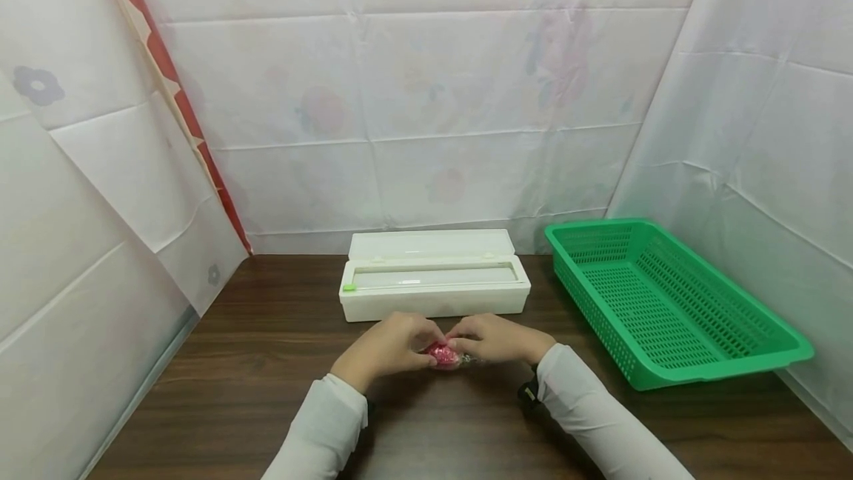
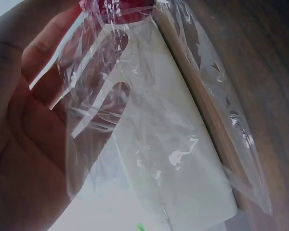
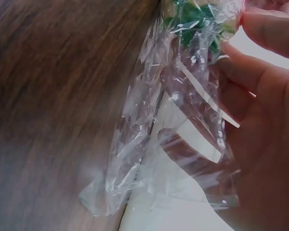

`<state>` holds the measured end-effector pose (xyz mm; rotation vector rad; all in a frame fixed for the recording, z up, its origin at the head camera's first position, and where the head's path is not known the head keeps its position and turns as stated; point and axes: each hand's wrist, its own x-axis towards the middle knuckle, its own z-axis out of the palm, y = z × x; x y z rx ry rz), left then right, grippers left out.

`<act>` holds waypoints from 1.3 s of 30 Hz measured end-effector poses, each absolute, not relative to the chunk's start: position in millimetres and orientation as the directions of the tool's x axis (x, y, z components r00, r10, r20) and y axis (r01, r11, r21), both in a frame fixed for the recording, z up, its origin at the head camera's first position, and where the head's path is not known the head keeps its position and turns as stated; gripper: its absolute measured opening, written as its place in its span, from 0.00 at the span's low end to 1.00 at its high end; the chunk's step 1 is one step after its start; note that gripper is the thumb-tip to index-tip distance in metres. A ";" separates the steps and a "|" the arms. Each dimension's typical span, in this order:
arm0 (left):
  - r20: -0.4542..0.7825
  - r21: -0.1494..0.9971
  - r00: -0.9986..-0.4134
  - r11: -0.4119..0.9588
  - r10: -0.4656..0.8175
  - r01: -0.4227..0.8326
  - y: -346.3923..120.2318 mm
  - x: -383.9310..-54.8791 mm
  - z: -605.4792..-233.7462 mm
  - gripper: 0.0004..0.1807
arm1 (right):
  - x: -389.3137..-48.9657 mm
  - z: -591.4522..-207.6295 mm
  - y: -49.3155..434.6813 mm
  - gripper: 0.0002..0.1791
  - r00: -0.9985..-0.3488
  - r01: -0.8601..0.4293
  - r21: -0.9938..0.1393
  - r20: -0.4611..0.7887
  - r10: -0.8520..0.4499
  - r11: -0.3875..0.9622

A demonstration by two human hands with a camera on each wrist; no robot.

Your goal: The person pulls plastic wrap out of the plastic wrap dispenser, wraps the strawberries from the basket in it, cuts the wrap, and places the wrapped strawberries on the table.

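Observation:
A strawberry (image 1: 443,353), red with green leaves (image 3: 190,21), is wrapped in clear cling film between both hands, low over the table. The left hand (image 1: 395,349) pinches it from the left with thumb and fingers. From the right, the right hand (image 1: 498,338) holds the leafy end and the film with thumb and fingertips. In the left wrist view, loose cling film (image 2: 238,127) hangs past the red end of the strawberry. More film (image 3: 130,154) trails off the leafy end in the right wrist view, with fingers showing through it.
Just beyond the hands stands a white cling film dispenser (image 1: 436,305), its lid (image 1: 429,244) raised and a small green slider (image 1: 349,287) at its left. A green plastic basket (image 1: 666,374) sits at the right. Patterned white sheets (image 1: 426,95) hang around the brown wooden table (image 1: 266,339).

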<state>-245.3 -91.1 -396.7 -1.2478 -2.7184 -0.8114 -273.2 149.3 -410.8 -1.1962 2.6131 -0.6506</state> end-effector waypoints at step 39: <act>0.205 0.522 -0.783 0.611 0.587 0.595 -93.1 -249.7 -412.3 0.14 | -253.6 -409.5 142.0 0.29 -0.731 -0.682 -0.228 0.185 -0.657 0.695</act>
